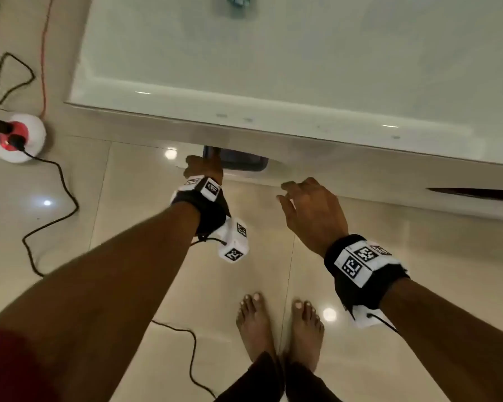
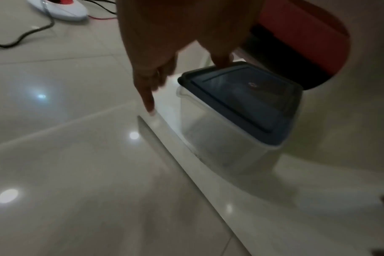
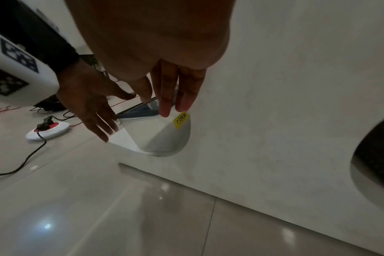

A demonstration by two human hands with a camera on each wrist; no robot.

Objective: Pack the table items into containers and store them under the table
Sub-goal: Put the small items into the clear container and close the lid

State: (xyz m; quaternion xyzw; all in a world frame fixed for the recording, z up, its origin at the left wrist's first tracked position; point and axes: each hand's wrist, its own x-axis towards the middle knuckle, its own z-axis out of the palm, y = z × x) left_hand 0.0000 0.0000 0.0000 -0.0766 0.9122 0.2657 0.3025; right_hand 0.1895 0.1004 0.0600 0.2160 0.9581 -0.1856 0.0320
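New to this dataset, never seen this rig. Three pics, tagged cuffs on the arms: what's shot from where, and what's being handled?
No robot here: a person wears one camera on the head and one on each wrist, on the tagged black cuffs. The head view looks down at both arms, bare feet and the white table. The left wrist view shows the left hand touching the dark blue lid of a clear plastic container standing on the table's low shelf. The right wrist view shows the right hand open, holding nothing, near that container's yellow price sticker. A white and red power socket with cables lies on the floor.
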